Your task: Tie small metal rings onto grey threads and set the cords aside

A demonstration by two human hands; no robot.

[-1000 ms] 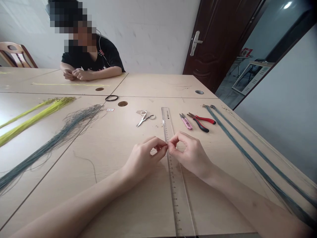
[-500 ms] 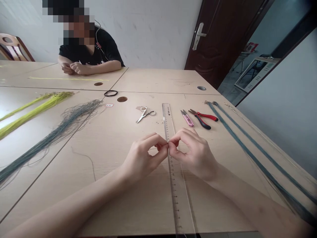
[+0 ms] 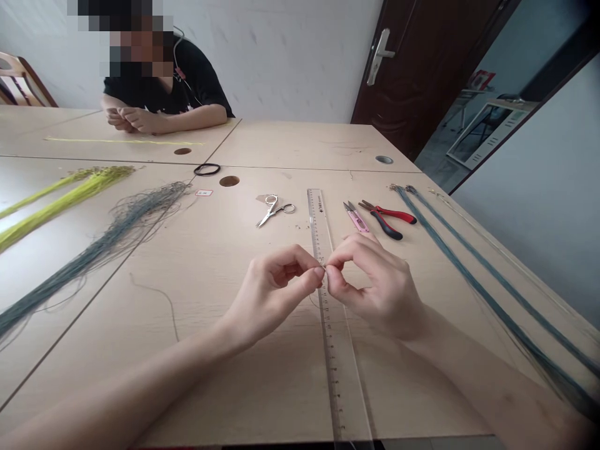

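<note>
Left hand (image 3: 276, 294) and right hand (image 3: 375, 284) meet above clear ruler (image 3: 335, 350). Both hands have thumb and forefinger pinched closed on thin thread (image 3: 315, 302) (very fine, its ends I cannot tell). Thread is between fingertips, a little of it hanging at left side of ruler. Scissors (image 3: 270, 212) lie far left of ruler; pink snips (image 3: 357, 219) and red-black pliers (image 3: 388, 219) lie far right, beyond right hand.

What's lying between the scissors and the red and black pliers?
In the head view, from the scissors to the pliers: a few tiny bits, the clear ruler, then the pink snips.
</note>
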